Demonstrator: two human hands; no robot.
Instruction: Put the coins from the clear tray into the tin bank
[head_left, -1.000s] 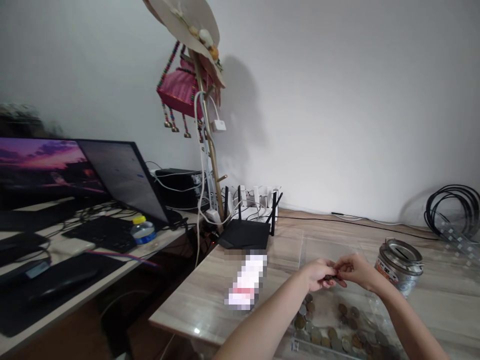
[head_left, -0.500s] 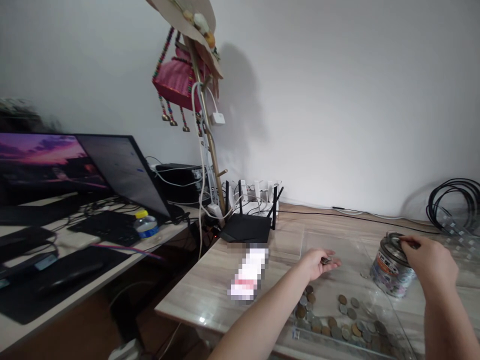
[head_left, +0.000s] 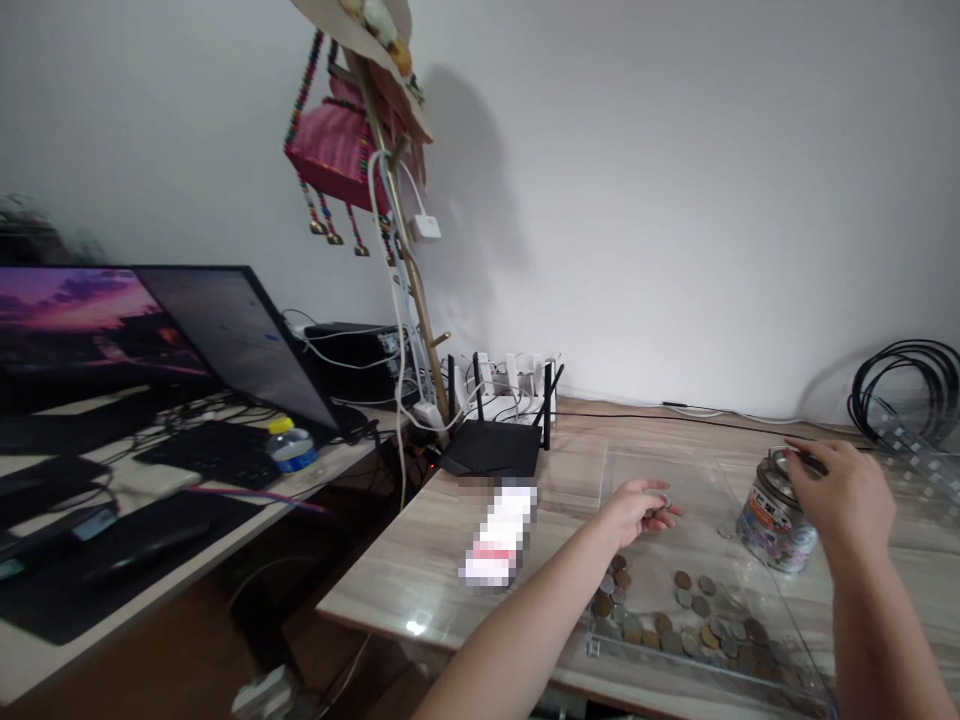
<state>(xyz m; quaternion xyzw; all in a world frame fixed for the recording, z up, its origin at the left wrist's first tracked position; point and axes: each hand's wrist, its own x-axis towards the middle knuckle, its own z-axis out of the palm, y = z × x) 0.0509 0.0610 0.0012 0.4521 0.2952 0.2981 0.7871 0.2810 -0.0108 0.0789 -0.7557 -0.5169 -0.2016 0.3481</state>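
My left hand [head_left: 637,508] hovers above a clear plastic tray [head_left: 660,668], palm up, fingers curled round a few coins. Several loose coins [head_left: 682,620] lie spread in that tray below it. My right hand [head_left: 838,492] is over the top of a metal coin tin [head_left: 772,520] at the right, fingertips pinched at its slotted lid; what they pinch is too small to make out. The tin stands upright on the marble-patterned table [head_left: 420,570].
A black router [head_left: 495,445] and a white power strip sit at the table's back. A blurred-out packet [head_left: 499,535] lies left of the tray. Coiled black cable [head_left: 907,390] is at far right. A desk with monitors [head_left: 112,330], keyboard and small bottle [head_left: 289,445] stands left.
My hands were together over the tray a second ago. The right hand then moved right to the tin's lid and stays there; the left hand keeps its coins.
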